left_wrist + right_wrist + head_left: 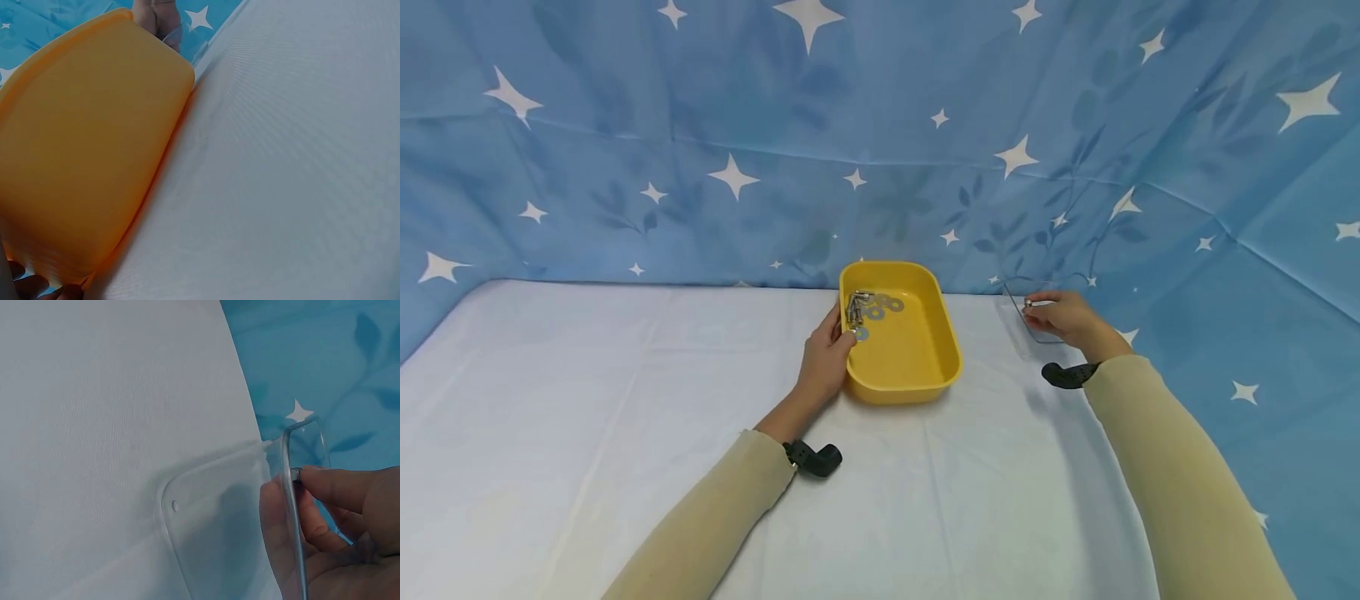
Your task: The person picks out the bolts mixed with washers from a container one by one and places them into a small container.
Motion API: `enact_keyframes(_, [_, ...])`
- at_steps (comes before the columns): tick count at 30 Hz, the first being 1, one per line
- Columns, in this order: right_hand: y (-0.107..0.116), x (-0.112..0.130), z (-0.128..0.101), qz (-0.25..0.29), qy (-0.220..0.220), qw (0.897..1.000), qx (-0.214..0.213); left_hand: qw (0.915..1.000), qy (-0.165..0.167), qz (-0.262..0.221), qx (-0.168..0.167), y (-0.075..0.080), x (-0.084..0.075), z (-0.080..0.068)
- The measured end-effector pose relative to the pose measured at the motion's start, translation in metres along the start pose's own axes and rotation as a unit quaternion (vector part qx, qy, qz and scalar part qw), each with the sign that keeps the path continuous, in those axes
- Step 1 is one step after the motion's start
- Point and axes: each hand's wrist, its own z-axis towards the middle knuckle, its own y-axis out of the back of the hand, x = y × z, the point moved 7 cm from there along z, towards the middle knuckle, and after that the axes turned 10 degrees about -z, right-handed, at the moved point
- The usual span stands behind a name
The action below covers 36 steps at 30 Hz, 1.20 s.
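A yellow plastic tray (901, 388) sits at the far side of the table, holding a small heap of metal bolts (855, 308) and several flat washers (876, 313). My left hand (829, 357) grips its left wall, thumb over the rim and fingers outside. Off to the right is a clear plastic box (164, 512), open at the top. At that box my right hand (1066, 318) pinches a small shiny metal piece (295, 474) between thumb and fingers, close to the box's upright wall. Some of its fingers show through the clear plastic; the piece's full shape is hidden.
A white cloth (587, 433) covers the table. Right behind its far edge hangs a blue curtain (895, 108) with white stars, which also runs along the right side. Each wrist wears a black band (814, 458) with a camera.
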Motion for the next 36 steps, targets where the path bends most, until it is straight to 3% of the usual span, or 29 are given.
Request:
enact_keyframes(6, [-0.009,0.010,-0.002,0.029,-0.003,0.999,0.028,0.9999,0.006,0.009,-0.009,0.004,-0.001,0.001])
enact_keyframes(22, [0.002,-0.008,0.009,-0.104,-0.009,0.995,0.002,0.9999,0.009,0.005,0.000,-0.002,0.001,0.000])
enact_keyframes(36, [-0.002,-0.008,0.011,-0.151,-0.009,0.988,-0.016,0.9999,0.007,0.007,-0.006,0.000,0.001,0.000])
